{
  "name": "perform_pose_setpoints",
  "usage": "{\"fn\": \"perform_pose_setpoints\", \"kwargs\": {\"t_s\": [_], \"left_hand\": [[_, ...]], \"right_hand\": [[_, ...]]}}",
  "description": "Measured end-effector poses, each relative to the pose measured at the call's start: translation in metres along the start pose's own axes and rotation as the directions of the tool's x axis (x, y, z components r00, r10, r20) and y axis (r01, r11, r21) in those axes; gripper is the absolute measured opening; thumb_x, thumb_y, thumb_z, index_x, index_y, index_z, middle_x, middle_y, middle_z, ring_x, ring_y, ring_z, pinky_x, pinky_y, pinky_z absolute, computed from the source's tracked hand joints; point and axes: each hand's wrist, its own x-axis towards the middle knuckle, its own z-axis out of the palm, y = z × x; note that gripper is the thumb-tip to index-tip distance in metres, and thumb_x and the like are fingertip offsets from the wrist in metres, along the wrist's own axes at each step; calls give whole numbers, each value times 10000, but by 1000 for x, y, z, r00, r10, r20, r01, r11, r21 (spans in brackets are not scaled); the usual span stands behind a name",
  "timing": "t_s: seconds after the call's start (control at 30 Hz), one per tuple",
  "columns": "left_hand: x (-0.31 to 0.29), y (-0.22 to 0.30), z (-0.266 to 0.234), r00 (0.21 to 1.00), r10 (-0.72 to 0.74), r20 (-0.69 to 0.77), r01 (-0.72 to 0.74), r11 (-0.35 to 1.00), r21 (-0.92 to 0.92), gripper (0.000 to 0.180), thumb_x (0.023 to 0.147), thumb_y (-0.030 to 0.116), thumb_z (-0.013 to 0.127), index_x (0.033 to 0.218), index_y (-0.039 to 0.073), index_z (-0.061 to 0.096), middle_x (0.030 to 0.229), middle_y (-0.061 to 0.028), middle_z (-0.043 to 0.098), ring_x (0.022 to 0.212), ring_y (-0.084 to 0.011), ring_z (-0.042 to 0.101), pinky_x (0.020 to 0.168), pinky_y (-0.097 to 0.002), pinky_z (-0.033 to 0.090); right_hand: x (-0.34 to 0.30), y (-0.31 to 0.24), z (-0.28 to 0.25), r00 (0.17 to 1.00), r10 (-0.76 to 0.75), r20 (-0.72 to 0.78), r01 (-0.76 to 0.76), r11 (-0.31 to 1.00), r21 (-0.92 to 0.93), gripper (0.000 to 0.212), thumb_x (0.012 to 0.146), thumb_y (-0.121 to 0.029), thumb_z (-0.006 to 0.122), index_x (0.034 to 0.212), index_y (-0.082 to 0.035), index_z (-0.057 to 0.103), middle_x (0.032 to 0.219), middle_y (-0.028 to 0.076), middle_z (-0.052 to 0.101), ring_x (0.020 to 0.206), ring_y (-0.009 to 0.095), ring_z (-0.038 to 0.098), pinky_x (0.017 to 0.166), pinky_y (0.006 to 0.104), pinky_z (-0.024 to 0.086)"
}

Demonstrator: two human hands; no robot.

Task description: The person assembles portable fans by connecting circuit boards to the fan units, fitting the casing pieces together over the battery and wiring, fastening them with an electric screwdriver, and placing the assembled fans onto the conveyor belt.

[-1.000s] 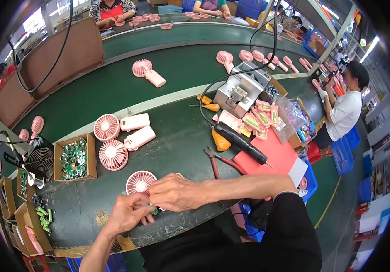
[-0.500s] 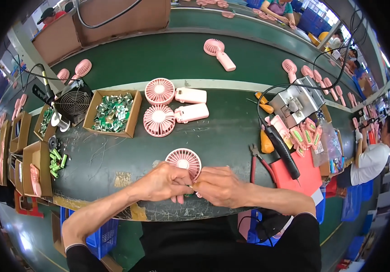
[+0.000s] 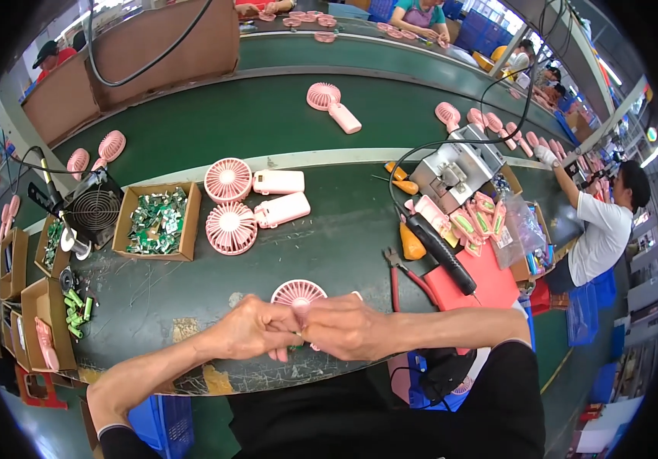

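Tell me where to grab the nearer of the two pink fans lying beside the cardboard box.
Take the nearer fan by its smooth handle, coming from above with fingers across its narrow width. It lies flat on the table, the round grille head toward the box, handle pointing right with bare table on both long sides. The grille is wide and probably fragile.

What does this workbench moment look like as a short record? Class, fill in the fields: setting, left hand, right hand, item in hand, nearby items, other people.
setting: green workbench beside a green conveyor belt
left hand: left hand, fingers pinched against the right hand
right hand: right hand, closed around the fan's lower part
item in hand: pink handheld fan, round grille showing above the hands
nearby items: two finished pink fans; cardboard box of green circuit boards; red-handled pliers; orange screwdriver
other people: worker in a white shirt at the right
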Motion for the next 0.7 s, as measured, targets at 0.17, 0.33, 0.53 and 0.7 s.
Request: {"fn": "perform_pose_setpoints", "kwargs": {"t_s": [0.17,0.33,0.53,0.7], "left_hand": [[1,-5,0,993,87,-83,-92,994,-55,82,886,35,661,854,-40,658,727,-94,691,651,-143,696,544,-256,561],[-18,-16,-9,992,-47,-114,37,995,-90,48,871,-17,666,870,-64,655,760,-137,700,646,-180,702,565,-277,579],[-32,-13,7,951,13,-308,-105,953,-286,72,870,-58,645,929,-87,616,795,-184,689,665,-236,705,571,-322,594],[-40,-36,24,865,9,-502,-240,886,-397,116,899,-42,611,1005,-81,587,842,-185,678,677,-253,700,579,-343,593]], "right_hand": [[11,-6,-8,986,-7,-165,-11,994,-109,167,654,-5,684,748,-12,546,746,85,514,647,222,547,505,345,452],[-15,-4,-16,994,88,-70,-96,987,-132,197,642,-10,695,811,5,595,751,88,542,629,228,555,504,361,441],[-29,39,-27,966,110,-234,-173,947,-270,110,726,14,664,792,-54,607,704,39,587,623,222,566,542,343,461],[-32,131,-55,786,437,-437,-559,805,-199,47,825,-29,659,823,-2,620,768,122,611,675,278,614,596,360,489]]}}
